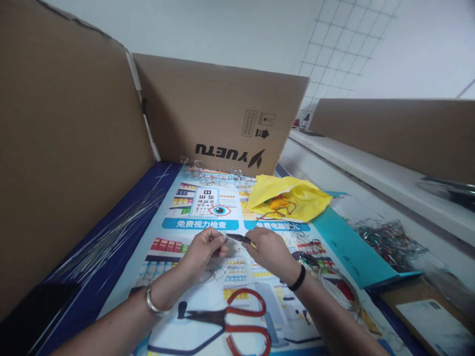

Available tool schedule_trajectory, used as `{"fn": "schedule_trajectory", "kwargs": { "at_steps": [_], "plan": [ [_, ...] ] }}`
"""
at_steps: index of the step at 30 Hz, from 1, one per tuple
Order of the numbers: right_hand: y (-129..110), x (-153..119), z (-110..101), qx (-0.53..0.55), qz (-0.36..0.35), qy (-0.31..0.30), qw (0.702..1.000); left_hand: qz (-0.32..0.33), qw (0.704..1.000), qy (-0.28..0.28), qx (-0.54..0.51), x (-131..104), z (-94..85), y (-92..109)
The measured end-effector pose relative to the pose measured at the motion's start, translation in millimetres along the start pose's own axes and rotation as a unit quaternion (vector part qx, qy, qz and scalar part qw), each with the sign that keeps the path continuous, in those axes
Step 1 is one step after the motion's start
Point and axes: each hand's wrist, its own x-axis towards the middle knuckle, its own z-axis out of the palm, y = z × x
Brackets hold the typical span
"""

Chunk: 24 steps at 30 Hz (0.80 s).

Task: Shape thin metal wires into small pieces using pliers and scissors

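On the head cam I've got the left hand pinched narrow, thumb against forefinger, on a tiny pale bit of something, honestly too small for me to tell what. The right hand has a full fist around a pair of pliers: slim, dark, pointy nose, a brassy bit by the fist, handles hidden in the palm. They're over the middle of the printed mat, nose aimed left, tip right at the left fingertips. Can't tell whether the jaws are clamped on that bit. Just below, the scissors lie flat, chunky red loops and dark blades. Further back there's a yellow bag, mouth open, orange stuff showing inside, and straight wires fan out on the left.
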Motion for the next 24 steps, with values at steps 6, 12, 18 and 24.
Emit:
{"fn": "schedule_trajectory", "kwargs": {
  "at_steps": [6, 12, 18, 24],
  "plan": [
    [1.0, -0.3, 1.7, -0.013, 0.003, -0.007, 1.000, -0.007, 1.000, 0.003, 0.002, -0.1, 0.3, 0.2],
    [-0.8, -0.2, 0.8, -0.018, -0.001, -0.015, 1.000, -0.035, 0.998, -0.042, -0.011, 0.2, 2.3, -0.8],
    [-3.0, -0.1, 1.2, -0.013, -0.001, -0.027, 1.000, -0.047, 0.995, -0.065, -0.055, 0.1, 5.0, -1.2],
    [1.1, -1.2, 1.3, -0.023, -0.012, -0.016, 1.000, -0.041, 0.998, -0.046, -0.022, -0.2, 2.4, 0.2]
  ]
}}
